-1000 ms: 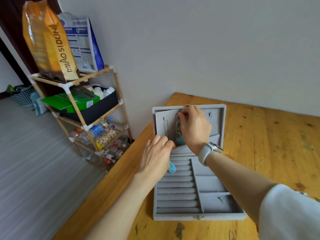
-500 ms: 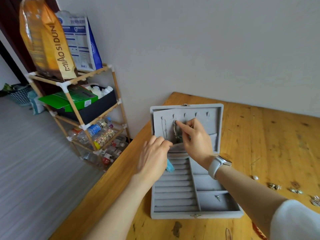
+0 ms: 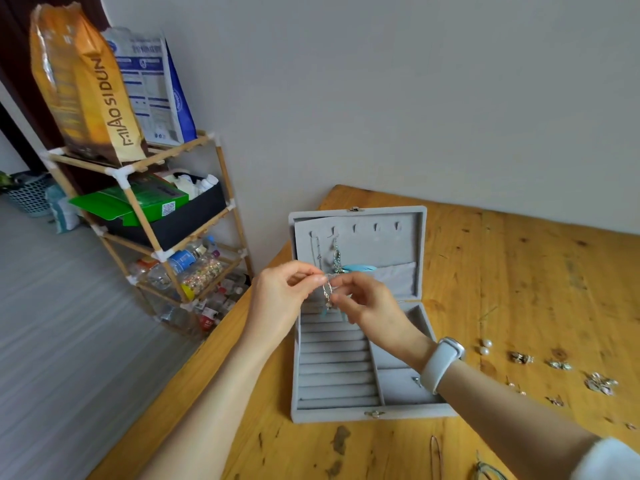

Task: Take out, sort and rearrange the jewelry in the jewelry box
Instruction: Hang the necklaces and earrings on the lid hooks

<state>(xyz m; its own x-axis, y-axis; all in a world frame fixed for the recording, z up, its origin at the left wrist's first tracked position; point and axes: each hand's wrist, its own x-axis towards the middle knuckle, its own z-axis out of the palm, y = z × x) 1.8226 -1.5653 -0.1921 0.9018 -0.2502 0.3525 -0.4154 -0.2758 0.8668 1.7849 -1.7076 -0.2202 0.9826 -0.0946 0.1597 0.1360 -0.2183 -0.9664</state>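
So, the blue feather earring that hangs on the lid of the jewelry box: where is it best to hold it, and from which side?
Probably at the thin wire hook at the top of the feather earring, where it hangs from a peg in the lid. Come from the front and lift it up off the peg. The feather itself looks soft and trails sideways, so pulling there may bend it. Both hands are now busy pinching another earring.

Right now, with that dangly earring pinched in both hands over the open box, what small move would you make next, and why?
Probably lift it toward a free hook in the lid. Both the left hand and right hand pinch a feather earring above the jewelry box, and a matching blue-feathered earring already hangs from a hook there, with bare hooks beside it.
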